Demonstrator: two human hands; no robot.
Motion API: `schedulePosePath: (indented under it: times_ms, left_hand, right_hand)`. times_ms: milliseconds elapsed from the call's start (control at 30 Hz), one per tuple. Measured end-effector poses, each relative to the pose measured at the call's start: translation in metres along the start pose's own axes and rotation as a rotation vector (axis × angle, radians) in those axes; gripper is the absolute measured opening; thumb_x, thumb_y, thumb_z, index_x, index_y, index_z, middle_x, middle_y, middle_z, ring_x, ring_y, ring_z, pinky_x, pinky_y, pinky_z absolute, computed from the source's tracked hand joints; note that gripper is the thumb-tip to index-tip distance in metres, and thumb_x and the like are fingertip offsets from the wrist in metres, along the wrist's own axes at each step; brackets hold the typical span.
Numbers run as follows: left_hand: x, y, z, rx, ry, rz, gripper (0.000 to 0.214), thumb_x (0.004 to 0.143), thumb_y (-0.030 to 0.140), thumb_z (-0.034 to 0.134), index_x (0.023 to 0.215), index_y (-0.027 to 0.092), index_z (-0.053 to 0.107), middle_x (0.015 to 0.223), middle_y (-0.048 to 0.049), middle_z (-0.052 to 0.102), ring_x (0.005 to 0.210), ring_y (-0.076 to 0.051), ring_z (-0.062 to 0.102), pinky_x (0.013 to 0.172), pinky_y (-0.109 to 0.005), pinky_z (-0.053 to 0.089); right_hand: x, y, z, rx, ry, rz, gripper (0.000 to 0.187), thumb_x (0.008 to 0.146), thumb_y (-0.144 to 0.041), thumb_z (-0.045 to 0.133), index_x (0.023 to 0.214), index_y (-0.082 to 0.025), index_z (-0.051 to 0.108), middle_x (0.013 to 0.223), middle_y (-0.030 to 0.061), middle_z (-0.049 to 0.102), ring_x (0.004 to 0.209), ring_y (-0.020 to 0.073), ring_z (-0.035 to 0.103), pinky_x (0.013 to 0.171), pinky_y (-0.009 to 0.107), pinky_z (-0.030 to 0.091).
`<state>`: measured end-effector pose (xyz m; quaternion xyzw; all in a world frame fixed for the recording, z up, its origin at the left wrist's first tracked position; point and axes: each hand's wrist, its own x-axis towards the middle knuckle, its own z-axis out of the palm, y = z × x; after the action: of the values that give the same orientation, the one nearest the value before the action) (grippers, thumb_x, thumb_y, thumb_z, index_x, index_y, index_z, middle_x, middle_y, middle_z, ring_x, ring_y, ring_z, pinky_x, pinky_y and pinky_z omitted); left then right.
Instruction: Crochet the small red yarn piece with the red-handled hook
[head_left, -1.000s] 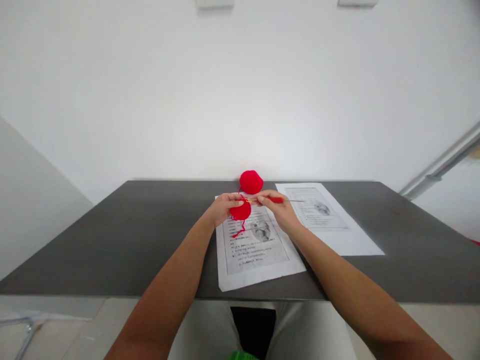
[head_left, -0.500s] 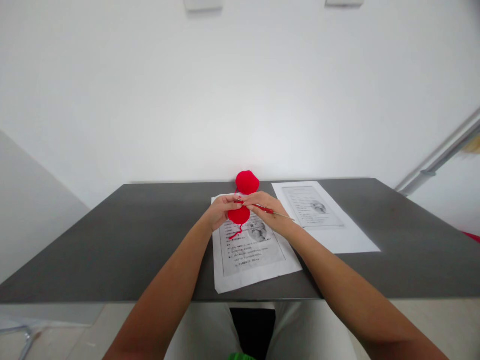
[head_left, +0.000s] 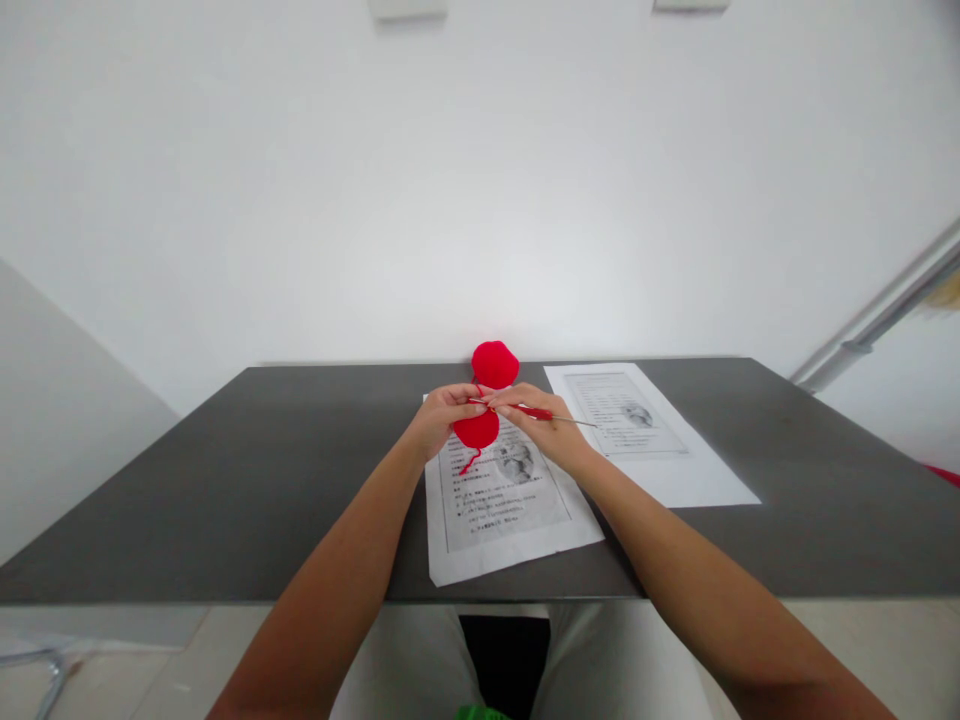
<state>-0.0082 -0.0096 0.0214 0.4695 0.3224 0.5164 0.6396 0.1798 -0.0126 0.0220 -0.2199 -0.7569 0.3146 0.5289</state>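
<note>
My left hand (head_left: 444,418) pinches the upper edge of a round red crochet piece (head_left: 477,431), which hangs below the fingers with a short yarn tail (head_left: 470,462) dangling from it. In my right hand (head_left: 544,420) is a crochet hook (head_left: 536,412) with a red grip, its metal rear end pointing right past the hand. The fingertips of both hands meet at the top of the piece, and they hide the hook's working tip. Just behind, a red ball of yarn (head_left: 495,364) rests at the table's back edge, a strand leading down to my left hand.
Beneath my hands lies a creased printed sheet (head_left: 517,530) with a picture and text. A second printed sheet (head_left: 697,470) is to its right on the dark table (head_left: 300,480). A white wall (head_left: 480,200) rises behind the table, and a grey pipe (head_left: 885,320) slants at the right.
The crochet hook has turned in my right hand, its rear end now higher and farther right. The crochet piece has shifted slightly left.
</note>
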Motion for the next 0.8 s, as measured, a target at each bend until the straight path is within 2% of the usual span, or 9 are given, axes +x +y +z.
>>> schedulePosePath:
  times_ms: [133, 367, 600, 800]
  left_hand:
    - [-0.0017, 0.0027, 0.0049, -0.011, -0.034, -0.020, 0.031, 0.053, 0.017, 0.086, 0.083, 0.015, 0.078, 0.081, -0.0053, 0.077, 0.074, -0.016, 0.067, 0.076, -0.028, 0.048]
    - [-0.0030, 0.0042, 0.0085, 0.006, 0.007, 0.066, 0.034, 0.056, 0.018, 0.084, 0.089, 0.015, 0.078, 0.079, -0.0051, 0.076, 0.073, -0.016, 0.067, 0.077, -0.028, 0.050]
    - [-0.0034, 0.0012, 0.0098, 0.003, 0.012, 0.068, 0.037, 0.057, 0.019, 0.086, 0.093, 0.016, 0.077, 0.084, -0.0065, 0.077, 0.079, -0.020, 0.070, 0.084, -0.033, 0.050]
    - [-0.0023, 0.0009, 0.0098, 0.050, 0.071, 0.109, 0.036, 0.057, 0.020, 0.086, 0.091, 0.016, 0.076, 0.078, -0.0037, 0.075, 0.076, -0.017, 0.067, 0.081, -0.031, 0.049]
  right_hand:
    - [0.0003, 0.0005, 0.0018, 0.010, 0.009, -0.049, 0.013, 0.090, -0.030, 0.064, 0.095, -0.031, 0.076, 0.098, 0.0028, 0.077, 0.099, 0.0196, 0.070, 0.094, 0.040, 0.053]
    - [0.0000, -0.0024, 0.0038, -0.053, 0.055, -0.120, 0.013, 0.091, -0.029, 0.063, 0.096, -0.030, 0.075, 0.098, 0.0028, 0.077, 0.098, 0.0189, 0.068, 0.093, 0.039, 0.052]
    - [-0.0006, 0.0002, 0.0016, -0.026, 0.082, -0.024, 0.014, 0.089, -0.035, 0.065, 0.095, -0.028, 0.076, 0.098, 0.0047, 0.076, 0.095, 0.0200, 0.069, 0.091, 0.039, 0.053]
    - [-0.0008, -0.0001, 0.0029, -0.080, 0.049, 0.005, 0.016, 0.093, -0.034, 0.059, 0.099, -0.027, 0.072, 0.103, 0.0046, 0.074, 0.102, 0.0206, 0.066, 0.096, 0.041, 0.049]
